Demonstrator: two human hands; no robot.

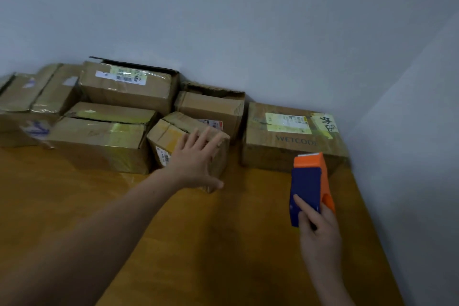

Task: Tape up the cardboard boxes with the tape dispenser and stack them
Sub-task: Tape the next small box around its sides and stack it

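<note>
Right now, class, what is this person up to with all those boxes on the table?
A person is getting ready to tape boxes. The left hand, fingers spread, rests on a small cardboard box at the front of the pile, whose top flaps look unsealed. The right hand holds an orange and blue tape dispenser upright above the wooden table, not yet touching any box. More boxes sit along the wall, a few stacked.

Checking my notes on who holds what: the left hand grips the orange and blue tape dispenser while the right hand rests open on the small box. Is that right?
The hands are swapped. The head view shows the right hand gripping the orange and blue tape dispenser, while the left hand rests open on the small box.
</note>
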